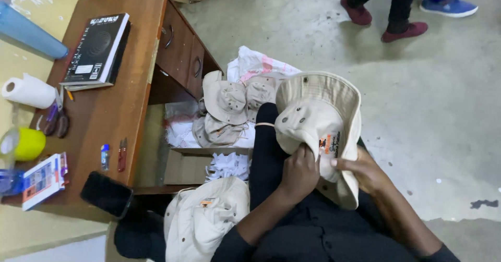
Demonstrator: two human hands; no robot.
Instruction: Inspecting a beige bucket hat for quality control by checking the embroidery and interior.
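I sit with a beige brimmed hat (313, 117) over my lap, its crown turned toward me and a small orange and black patch on its side. My left hand (298, 172) grips the lower edge of the crown. My right hand (365, 172) holds the brim on the right, thumb near the patch. Another beige hat (206, 217) lies on my left knee. Several more beige hats (225, 111) are piled on the floor ahead.
A brown wooden desk (112, 113) with drawers stands at the left, carrying a black book (99, 48), a paper roll (28, 91), scissors, a yellow cup and a black phone (106, 193). A cardboard box (190, 165) sits beside it. Another person's feet (386, 19) stand on the concrete floor.
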